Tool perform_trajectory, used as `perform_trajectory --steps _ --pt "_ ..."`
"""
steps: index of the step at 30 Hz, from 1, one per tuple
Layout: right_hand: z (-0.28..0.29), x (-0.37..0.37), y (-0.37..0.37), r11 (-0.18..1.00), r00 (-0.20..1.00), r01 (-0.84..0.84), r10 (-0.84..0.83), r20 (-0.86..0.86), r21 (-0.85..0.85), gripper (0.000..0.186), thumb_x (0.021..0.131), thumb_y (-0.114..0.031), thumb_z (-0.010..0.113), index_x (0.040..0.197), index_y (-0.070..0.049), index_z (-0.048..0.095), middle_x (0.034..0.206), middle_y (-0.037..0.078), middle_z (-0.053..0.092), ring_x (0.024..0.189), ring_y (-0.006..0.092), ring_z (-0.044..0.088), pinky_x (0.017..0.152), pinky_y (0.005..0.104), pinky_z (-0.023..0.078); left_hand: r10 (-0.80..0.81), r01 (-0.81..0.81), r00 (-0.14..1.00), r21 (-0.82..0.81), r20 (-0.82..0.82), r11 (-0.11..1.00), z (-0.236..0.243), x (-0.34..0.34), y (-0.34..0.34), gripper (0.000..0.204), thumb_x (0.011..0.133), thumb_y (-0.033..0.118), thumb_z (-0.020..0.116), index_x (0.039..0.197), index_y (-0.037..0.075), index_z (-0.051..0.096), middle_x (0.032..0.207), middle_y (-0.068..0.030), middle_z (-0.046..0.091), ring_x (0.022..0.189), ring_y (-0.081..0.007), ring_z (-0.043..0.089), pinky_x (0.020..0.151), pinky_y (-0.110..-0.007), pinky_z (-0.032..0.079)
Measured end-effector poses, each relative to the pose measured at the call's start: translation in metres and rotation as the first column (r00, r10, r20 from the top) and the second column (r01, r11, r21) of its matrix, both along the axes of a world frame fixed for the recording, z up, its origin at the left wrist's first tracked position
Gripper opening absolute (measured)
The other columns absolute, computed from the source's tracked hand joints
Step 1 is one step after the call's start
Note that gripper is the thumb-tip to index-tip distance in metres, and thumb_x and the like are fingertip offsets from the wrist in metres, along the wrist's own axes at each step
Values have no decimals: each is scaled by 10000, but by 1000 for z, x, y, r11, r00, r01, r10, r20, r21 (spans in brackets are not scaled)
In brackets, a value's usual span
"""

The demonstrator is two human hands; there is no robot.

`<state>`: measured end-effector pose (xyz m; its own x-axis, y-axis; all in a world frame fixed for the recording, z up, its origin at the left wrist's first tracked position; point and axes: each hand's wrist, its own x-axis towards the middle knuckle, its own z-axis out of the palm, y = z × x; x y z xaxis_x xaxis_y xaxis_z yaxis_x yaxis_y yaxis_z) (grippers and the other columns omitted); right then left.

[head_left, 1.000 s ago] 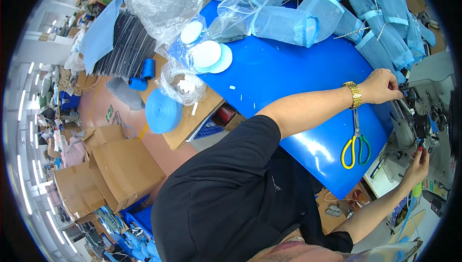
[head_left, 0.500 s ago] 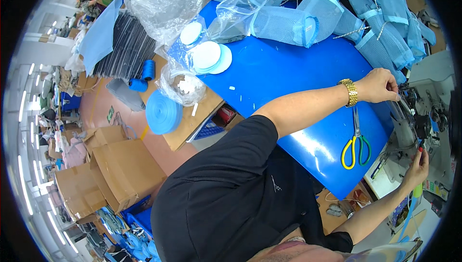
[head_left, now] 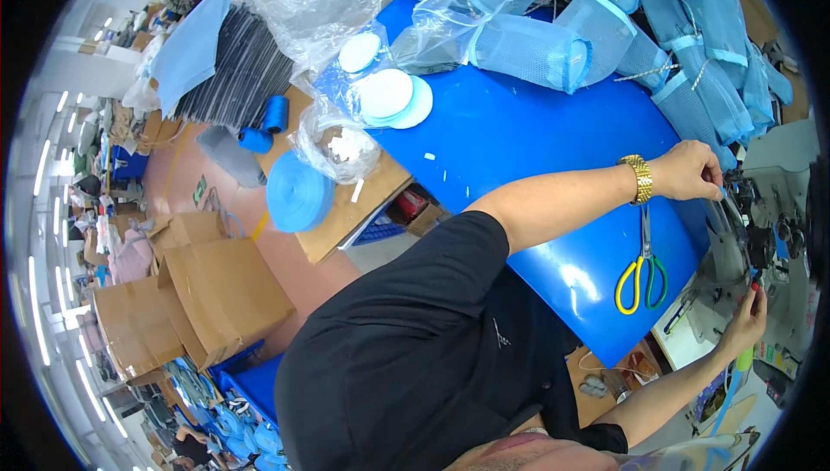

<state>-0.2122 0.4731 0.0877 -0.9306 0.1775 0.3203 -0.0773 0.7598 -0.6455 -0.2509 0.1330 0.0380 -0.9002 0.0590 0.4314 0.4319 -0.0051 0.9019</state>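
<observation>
At the right edge of the blue tabletop (head_left: 540, 138), my left hand (head_left: 689, 170) is bent at the wrist, a gold watch (head_left: 641, 179) around it. Its fingertips are pinched together beside the sewing machine (head_left: 761, 229); what they hold is too small to name. Lower down, my right hand (head_left: 745, 320) reaches up to the machine's dark needle area, fingers pressed together by a small red spot. Whatever lies between those fingers is hidden. Below my left wrist lie scissors (head_left: 641, 274) with one yellow and one green handle.
Blue mesh bags (head_left: 536, 52) heap along the far side. White discs (head_left: 389, 98), clear plastic bags (head_left: 316, 4) and a roll of blue strap (head_left: 298, 193) lie to the left. Cardboard boxes (head_left: 229, 289) stand on the floor behind a stack of dark sheets (head_left: 238, 65).
The whole view has shifted slightly. My left fingers are curled a little more downward by the machine. My right hand stays at nearly the same spot on the machine.
</observation>
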Motion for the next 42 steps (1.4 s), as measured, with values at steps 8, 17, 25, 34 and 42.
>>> perform_trajectory --steps 8,17,25,34,42 --pt "4 5 -11 1000 999 2 -3 -36 -24 328 914 -227 636 1139 11 638 874 19 648 693 56 545 538 198 370 -17 17 999 -1 43 1000 5 2 -2 274 667 270 793 767 31 702 767 -94 642 704 -183 641 649 -309 513" --pt "-1 1 -3 999 999 27 -26 -45 22 315 919 -224 627 1142 -3 643 858 23 651 654 51 523 532 199 369 -9 9 1000 19 30 1000 4 1 -1 288 657 289 798 743 35 694 755 -88 642 687 -178 635 632 -306 507" --pt "1 3 -1 996 999 44 -44 -7 76 322 920 -256 622 1138 -21 651 869 31 667 673 59 567 524 206 368 15 -16 999 8 30 1000 9 6 2 285 679 305 782 707 38 686 736 -88 631 681 -188 617 624 -318 494" --pt "6 5 -7 996 999 29 -27 -21 90 342 917 -248 624 1149 3 640 935 59 678 742 93 605 618 216 461 73 -73 997 9 30 997 6 1 6 252 688 276 756 667 36 682 687 -102 643 634 -202 621 588 -322 486" --pt "6 3 -6 999 1000 14 -14 11 48 309 914 -226 629 1117 5 655 843 34 669 687 65 570 549 198 404 46 -46 999 22 23 999 6 2 3 280 676 304 786 694 41 692 684 -85 654 624 -181 629 586 -307 494"
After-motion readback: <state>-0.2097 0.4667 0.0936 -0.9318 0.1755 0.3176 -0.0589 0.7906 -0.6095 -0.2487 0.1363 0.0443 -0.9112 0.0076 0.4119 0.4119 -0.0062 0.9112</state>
